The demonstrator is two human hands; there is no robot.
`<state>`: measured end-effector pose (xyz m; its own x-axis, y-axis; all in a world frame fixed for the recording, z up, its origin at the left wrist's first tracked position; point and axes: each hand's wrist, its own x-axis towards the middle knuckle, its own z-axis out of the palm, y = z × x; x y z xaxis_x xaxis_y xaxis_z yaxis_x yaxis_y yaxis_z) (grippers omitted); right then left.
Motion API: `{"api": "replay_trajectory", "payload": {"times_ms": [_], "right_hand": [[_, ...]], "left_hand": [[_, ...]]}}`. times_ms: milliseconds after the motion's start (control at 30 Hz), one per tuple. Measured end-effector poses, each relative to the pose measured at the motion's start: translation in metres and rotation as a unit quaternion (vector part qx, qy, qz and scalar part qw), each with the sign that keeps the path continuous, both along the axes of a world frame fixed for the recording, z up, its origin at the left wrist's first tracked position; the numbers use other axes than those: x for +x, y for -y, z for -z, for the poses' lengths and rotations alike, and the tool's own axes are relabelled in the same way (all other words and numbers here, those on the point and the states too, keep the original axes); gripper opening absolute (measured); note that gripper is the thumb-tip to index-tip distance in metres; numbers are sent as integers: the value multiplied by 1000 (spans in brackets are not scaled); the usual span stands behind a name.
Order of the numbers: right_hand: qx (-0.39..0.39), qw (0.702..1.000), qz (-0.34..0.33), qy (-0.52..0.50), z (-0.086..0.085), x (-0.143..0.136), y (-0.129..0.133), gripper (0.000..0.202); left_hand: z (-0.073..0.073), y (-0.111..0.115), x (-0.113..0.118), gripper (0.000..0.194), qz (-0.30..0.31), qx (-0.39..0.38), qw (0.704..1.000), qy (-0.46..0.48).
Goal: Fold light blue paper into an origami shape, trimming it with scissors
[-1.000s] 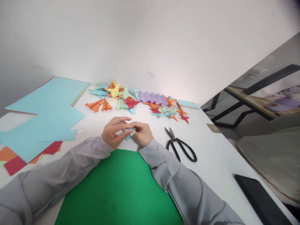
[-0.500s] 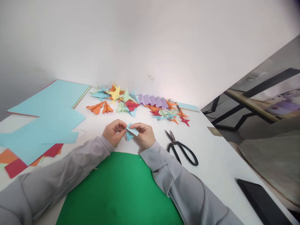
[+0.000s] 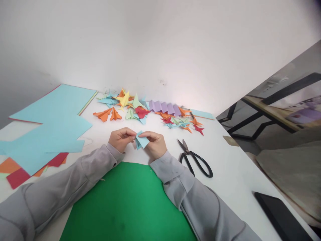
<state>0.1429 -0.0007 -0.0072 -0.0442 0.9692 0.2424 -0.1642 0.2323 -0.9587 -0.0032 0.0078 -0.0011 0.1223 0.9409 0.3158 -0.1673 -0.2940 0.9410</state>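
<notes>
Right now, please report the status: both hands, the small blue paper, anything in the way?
Left hand, right hand: both pinching folded blue paper. Scissors lie apart, to the right. No obstruction seen between hands.

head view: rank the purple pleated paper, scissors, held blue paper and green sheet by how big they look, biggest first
1. Green sheet, though cut off by the bottom edge
2. Scissors
3. Purple pleated paper
4. Held blue paper, partly covered

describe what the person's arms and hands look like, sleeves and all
The left sleeve and right sleeve are long, plain grey and loosely wrinkled, reaching about the wrists. The left hand and right hand are ungloved; no rings or watch show.
</notes>
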Motion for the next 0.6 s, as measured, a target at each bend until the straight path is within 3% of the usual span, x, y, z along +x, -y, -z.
{"api": "replay_trajectory", "payload": {"times_ms": [200, 600], "right_hand": [[3, 1000, 21, 1, 1, 0, 0, 9], [24, 1000, 8, 5, 0, 0, 1, 14]], "left_hand": [[1, 1, 1, 11, -17, -45, 998, 27], [3, 3, 7, 21, -37, -58, 998, 10]]}}
